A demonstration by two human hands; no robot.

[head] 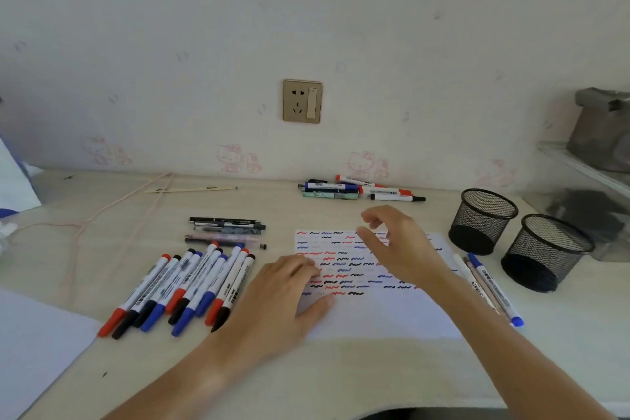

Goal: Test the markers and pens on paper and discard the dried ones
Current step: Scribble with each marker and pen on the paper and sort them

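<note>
A white paper sheet (pixel 375 314) covered with red, blue and black squiggles lies on the desk in front of me. My left hand (pixel 283 297) rests flat on its left edge, fingers spread, holding nothing. My right hand (pixel 399 245) hovers over the sheet's upper part, fingers apart and empty. A row of several red, blue and black markers (pixel 184 286) lies left of the paper. Several dark pens (pixel 226 230) lie behind that row. Another small pile of markers and pens (pixel 358 189) sits near the wall. A few pens (pixel 491 286) lie along the paper's right edge.
Two black mesh pen cups (pixel 482 220) (pixel 545 251) stand at the right. A thin pink cord (pixel 102 215) and a stick lie at the back left. White paper (pixel 34 344) overhangs the near-left corner. A shelf with a grey object is at the far right.
</note>
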